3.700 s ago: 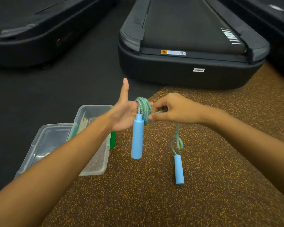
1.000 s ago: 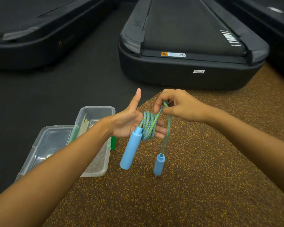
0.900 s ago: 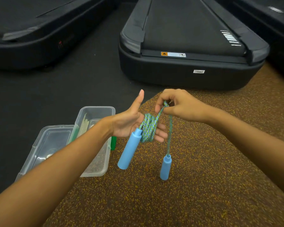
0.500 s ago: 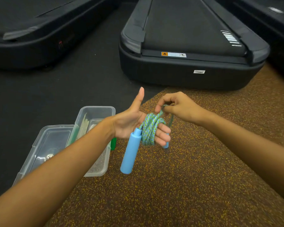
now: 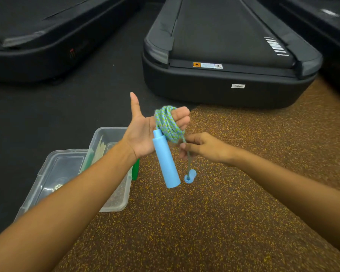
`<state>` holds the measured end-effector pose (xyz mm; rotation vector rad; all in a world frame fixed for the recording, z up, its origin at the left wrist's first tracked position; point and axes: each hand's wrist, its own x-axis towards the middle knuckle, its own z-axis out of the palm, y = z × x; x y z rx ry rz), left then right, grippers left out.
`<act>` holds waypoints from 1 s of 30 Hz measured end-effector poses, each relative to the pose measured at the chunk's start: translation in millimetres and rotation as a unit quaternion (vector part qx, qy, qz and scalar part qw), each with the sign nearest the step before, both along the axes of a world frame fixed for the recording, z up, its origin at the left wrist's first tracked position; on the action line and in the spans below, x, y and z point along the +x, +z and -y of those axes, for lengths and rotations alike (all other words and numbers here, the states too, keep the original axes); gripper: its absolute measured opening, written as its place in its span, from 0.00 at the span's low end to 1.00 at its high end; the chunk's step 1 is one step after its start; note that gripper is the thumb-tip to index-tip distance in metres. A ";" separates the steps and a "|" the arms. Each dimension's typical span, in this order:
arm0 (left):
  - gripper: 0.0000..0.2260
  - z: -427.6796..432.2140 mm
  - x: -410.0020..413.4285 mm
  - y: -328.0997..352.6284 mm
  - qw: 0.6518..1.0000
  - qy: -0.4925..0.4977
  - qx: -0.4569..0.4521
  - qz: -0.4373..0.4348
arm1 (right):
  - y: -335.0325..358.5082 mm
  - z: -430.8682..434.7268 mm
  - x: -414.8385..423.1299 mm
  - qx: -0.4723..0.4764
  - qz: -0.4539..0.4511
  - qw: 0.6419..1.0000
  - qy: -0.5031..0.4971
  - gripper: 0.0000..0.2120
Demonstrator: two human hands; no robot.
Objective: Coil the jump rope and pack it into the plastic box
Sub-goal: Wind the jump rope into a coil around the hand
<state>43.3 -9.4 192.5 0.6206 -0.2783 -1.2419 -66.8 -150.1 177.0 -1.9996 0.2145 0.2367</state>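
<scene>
The blue-green jump rope point(image 5: 166, 123) is wound in several loops around the fingers of my left hand point(image 5: 143, 132), whose thumb points up. One light blue handle point(image 5: 166, 159) hangs down from the coil. My right hand point(image 5: 202, 148) pinches the short free end of the rope just below the coil, and the second blue handle point(image 5: 189, 176) dangles under it, end-on to the camera. The clear plastic box point(image 5: 114, 205) lies open on the floor below my left forearm, with pale sticks inside.
The box's clear lid point(image 5: 53, 173) lies left of it. A green object point(image 5: 135, 170) stands at the box's right wall. A black treadmill point(image 5: 228, 55) is ahead, and another treadmill point(image 5: 37, 36) at far left. The floor is brown speckled rubber point(image 5: 204, 222) and black mat.
My left hand rose and curled its fingers over the coil. My right hand dropped from above the coil to below it. The second handle hangs in view again.
</scene>
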 end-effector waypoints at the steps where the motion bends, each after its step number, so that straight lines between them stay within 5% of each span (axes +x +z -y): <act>1: 0.50 1.2 -0.9 1.5 1.000 0.016 0.001 0.006 | -1.6 -2.3 -0.8 -0.001 -0.004 1.000 0.004 0.08; 15: 0.49 -7.4 24.1 -2.7 0.993 0.118 0.004 0.026 | 0.9 -9.8 -12.1 -0.122 -0.038 0.988 0.082 0.02; 20: 0.48 -11.0 27.5 -10.4 0.990 0.124 0.050 0.046 | 16.4 -15.0 -11.6 -0.196 0.012 0.976 0.099 0.11; 30: 0.52 -5.1 12.3 -15.4 0.974 -0.072 0.155 0.148 | 54.3 -9.2 -1.2 -0.326 0.119 0.931 0.115 0.10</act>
